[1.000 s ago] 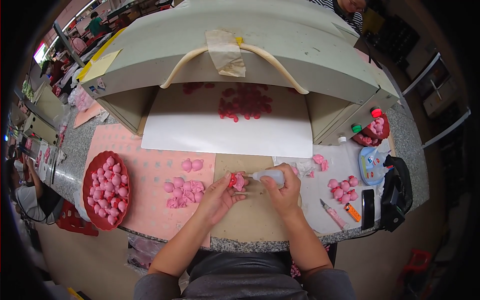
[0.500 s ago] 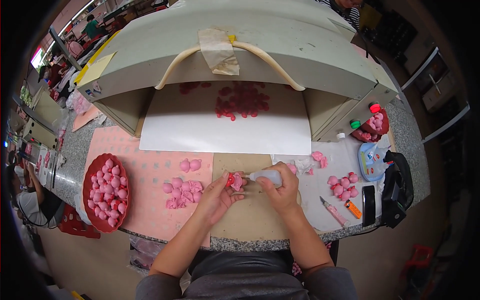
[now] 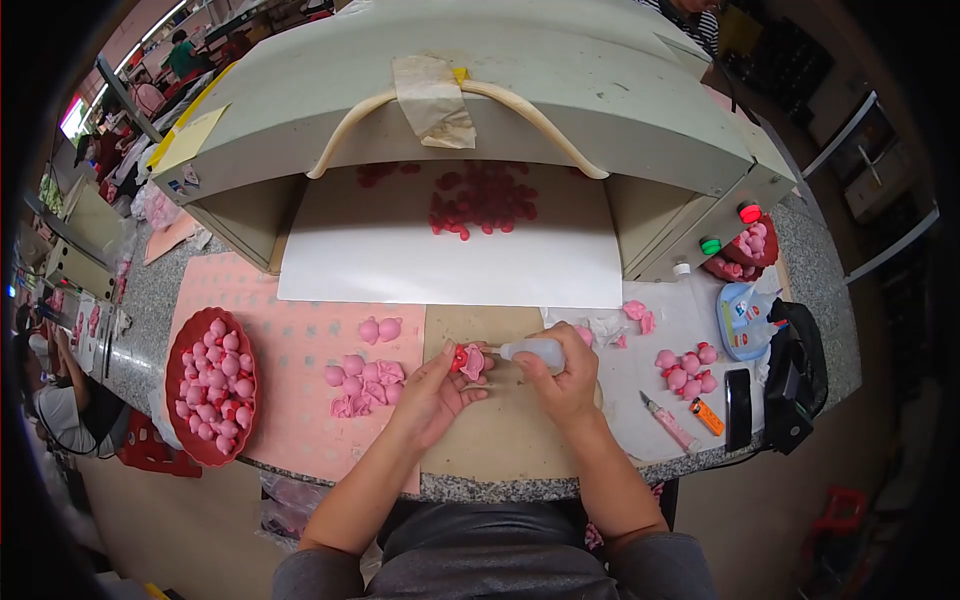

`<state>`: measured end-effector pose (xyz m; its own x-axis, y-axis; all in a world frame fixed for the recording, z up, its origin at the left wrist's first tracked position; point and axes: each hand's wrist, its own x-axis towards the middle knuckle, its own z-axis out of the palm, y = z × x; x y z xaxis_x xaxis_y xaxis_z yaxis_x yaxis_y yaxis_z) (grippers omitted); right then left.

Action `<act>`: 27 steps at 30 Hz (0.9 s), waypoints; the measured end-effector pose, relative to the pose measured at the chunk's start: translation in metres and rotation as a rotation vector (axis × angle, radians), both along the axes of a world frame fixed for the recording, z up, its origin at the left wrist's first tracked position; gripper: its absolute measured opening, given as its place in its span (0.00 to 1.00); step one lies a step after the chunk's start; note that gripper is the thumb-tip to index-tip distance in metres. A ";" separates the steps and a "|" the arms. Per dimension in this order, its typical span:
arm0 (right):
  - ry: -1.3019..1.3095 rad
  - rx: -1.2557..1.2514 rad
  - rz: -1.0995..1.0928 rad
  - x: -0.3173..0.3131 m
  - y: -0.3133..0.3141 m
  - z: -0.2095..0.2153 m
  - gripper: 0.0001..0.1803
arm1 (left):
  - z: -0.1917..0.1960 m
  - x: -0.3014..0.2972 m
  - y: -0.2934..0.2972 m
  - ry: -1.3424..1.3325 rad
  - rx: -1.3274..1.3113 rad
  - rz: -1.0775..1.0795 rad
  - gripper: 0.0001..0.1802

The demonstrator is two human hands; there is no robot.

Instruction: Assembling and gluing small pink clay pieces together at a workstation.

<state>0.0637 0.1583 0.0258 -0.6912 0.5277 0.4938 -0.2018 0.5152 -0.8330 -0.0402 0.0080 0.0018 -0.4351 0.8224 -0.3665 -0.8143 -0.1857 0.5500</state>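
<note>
Over the brown board (image 3: 500, 440), my left hand (image 3: 432, 400) pinches a small pink and red molded piece (image 3: 470, 362) between thumb and fingers. My right hand (image 3: 568, 385) is wrapped round a translucent squeeze bottle (image 3: 540, 351). Its thin nozzle points left and reaches the piece, or very close to it; I cannot tell whether they touch. Left of my left hand, several round and ruffled pink pieces (image 3: 365, 380) lie on the pink sheet (image 3: 290, 400), with a pair of pink balls (image 3: 380, 330) beyond them.
A red bowl (image 3: 250, 395) of pink pieces stands at left. Ahead, a grey box-like machine (image 3: 560, 100) covers a white sheet (image 3: 450, 275) with red pieces (image 3: 485, 200). At right lie pink pieces (image 3: 685, 372), a cutter knife (image 3: 672, 425), an orange lighter (image 3: 707, 418), a phone (image 3: 737, 410) and a blue tray (image 3: 740, 345).
Both hands stay in nearly the same place. The pink and red piece looks slightly turned at the bottle's nozzle.
</note>
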 end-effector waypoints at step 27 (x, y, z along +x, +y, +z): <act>-0.015 -0.046 -0.034 0.001 0.000 -0.005 0.13 | 0.001 0.001 -0.001 0.034 0.005 0.010 0.23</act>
<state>0.0643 0.1581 0.0211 -0.6798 0.5730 0.4579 -0.1719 0.4824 -0.8589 -0.0390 0.0073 0.0032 -0.4555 0.8197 -0.3472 -0.7933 -0.1968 0.5761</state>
